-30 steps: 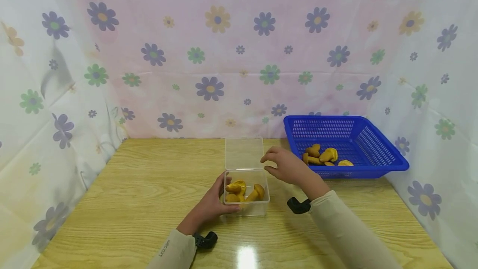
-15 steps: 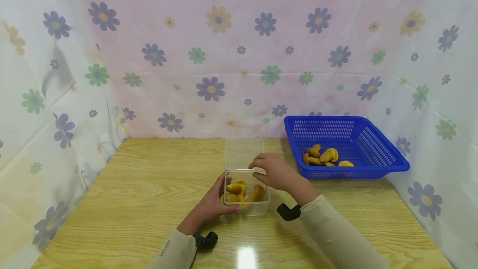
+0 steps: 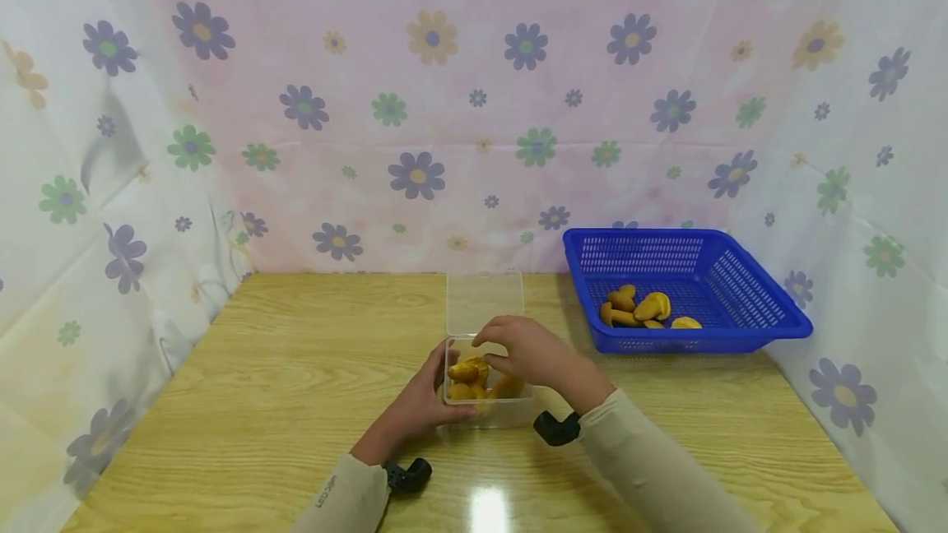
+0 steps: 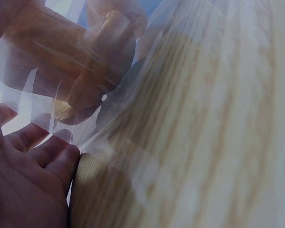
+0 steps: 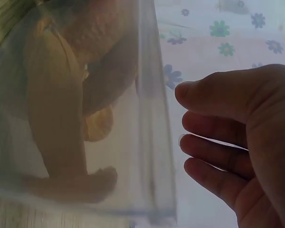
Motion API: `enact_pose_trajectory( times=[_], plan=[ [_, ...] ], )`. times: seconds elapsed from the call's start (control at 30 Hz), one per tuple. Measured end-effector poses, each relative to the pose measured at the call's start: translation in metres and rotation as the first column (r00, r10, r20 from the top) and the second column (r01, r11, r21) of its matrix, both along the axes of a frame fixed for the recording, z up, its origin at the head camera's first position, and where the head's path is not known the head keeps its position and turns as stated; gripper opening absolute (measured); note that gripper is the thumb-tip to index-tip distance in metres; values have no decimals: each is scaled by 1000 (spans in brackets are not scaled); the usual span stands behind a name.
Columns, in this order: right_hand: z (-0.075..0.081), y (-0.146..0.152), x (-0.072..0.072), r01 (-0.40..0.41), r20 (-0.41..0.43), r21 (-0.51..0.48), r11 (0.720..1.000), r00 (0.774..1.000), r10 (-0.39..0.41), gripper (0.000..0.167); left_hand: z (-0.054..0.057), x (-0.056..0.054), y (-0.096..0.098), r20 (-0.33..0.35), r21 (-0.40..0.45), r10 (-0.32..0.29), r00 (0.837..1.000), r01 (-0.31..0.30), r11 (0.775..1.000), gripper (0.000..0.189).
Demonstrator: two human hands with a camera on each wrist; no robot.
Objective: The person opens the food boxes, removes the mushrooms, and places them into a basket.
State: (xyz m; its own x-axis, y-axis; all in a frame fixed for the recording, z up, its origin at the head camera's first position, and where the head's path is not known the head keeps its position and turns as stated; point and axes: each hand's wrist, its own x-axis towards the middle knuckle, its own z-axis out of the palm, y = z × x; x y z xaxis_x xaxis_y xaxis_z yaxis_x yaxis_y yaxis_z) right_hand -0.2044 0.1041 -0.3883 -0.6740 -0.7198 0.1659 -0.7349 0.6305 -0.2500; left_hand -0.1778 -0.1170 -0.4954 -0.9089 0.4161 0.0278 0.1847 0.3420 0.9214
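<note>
A clear plastic box (image 3: pixel 504 414) stands on the table with several yellow-brown mushrooms (image 3: pixel 468 370) inside. Its clear lid (image 3: pixel 484 301) is folded back behind it. My left hand (image 3: pixel 415 403) grips the box at its left side, thumb along the front wall and fingers behind. Through the clear wall in the left wrist view, mushrooms (image 4: pixel 42 42) show above the fingers. Over the box's right rear part hovers my right hand (image 3: pixel 529 354), fingers loosely bent with nothing between them. In the right wrist view, its fingertips lie near the box rim, beside a mushroom (image 5: pixel 57 104) seen through the wall.
To the right at the back sits a blue perforated basket (image 3: pixel 689 344) holding several more mushrooms (image 3: pixel 652 308). A flower-patterned curtain (image 3: pixel 437 113) encloses the back and both sides of the wooden table (image 3: pixel 311 352).
My right hand has moved left, from beside the box's right rear corner to over the opening, now covering part of the right-hand mushroom. The left hand and box stay in place.
</note>
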Motion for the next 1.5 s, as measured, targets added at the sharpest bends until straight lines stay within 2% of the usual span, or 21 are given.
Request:
enact_pose_trajectory(
  times=[0.2,0.47,0.9,1.23,1.5],
  plan=[
    [-4,-7,0,-33,7,0,999,999,33,26,3,0,1,6,3,-7,1000,7,1000,114],
    [-6,-17,-1,-78,60,15,997,995,77,27,4,1,0,2,21,-17,1000,16,1000,112],
    [-14,-29,-3,-67,112,74,995,992,59,19,4,1,0,-3,-2,-12,1000,12,1000,112],
    [-17,-30,0,-68,80,84,994,995,62,17,5,2,0,8,-7,-10,1000,10,1000,112],
    [-20,-28,2,-73,60,54,996,996,70,17,8,4,0,18,23,-14,1000,14,1000,112]
  ],
)
